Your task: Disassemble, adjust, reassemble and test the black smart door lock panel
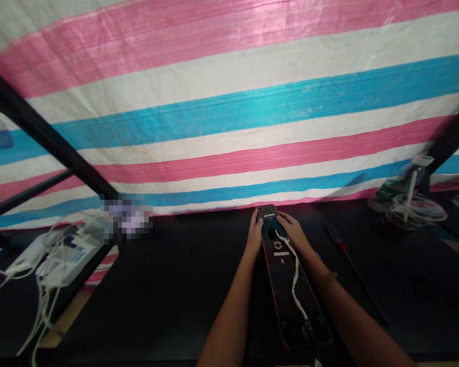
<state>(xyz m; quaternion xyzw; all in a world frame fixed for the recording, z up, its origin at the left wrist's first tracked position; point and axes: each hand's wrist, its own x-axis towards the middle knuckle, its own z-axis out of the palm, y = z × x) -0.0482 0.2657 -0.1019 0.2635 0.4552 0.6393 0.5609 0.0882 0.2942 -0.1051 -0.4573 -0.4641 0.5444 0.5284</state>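
A long, narrow dark panel (286, 280), rounded at its near end, lies lengthwise in front of me with its far end between my hands. A white wrapped cable (296, 272) runs along its face, from an opening near the top to a fitting near the bottom. My left hand (255, 235) grips the panel's left edge near the far end. On the opposite edge, my right hand (292, 232) holds it with the fingers around the side. The undersides of both hands' grips are hidden. A long screwdriver (354, 267) with a dark red and blue handle lies right of my right forearm.
Power strips (71, 262) with tangled white cables sit at the left. At the back right stand a plastic bottle (415, 173) and a clear cup with a straw (411, 211). A striped tarp (229, 112) hangs behind the black table (168, 295); dark metal bars (61, 142) slant at the sides.
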